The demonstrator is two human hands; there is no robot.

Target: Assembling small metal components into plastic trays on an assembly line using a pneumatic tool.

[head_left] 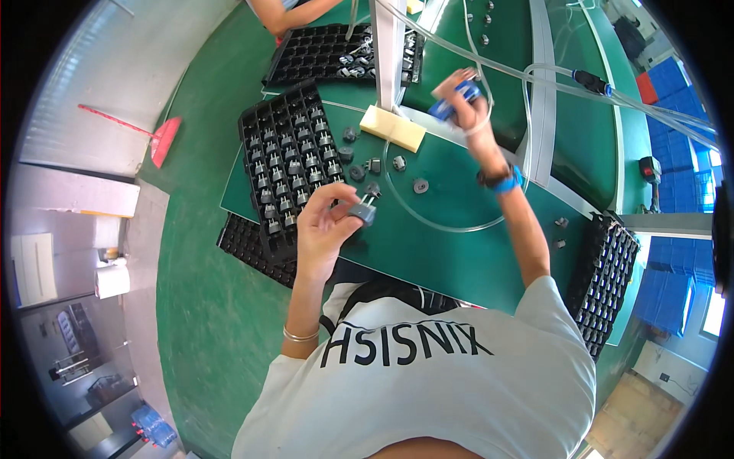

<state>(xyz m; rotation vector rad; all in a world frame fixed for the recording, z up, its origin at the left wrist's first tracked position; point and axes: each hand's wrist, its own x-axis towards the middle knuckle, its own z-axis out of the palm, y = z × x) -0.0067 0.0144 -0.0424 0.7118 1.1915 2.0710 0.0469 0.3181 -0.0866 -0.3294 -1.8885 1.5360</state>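
Between the thumb and fingers of my left hand (325,226) is a small dark grey plug part (365,213) with metal prongs pointing up. Farther off to the right, my right hand (472,115) is closed around a blue tool (461,99); the fingers hide part of it, so its exact kind cannot be made out. Beyond the left hand, several loose plug parts (357,173) lie scattered on the green tabletop (428,252). A black compartment tray (246,126) filled with rows of similar pronged parts rests left of them, close to my left hand.
A yellow foam block (392,128) lies at the foot of a white post (388,61). Clear hose (451,228) loops over the table. Another black tray (306,46) is at the back, near a co-worker's arm (294,15). A filled tray (608,275) stands at the right.
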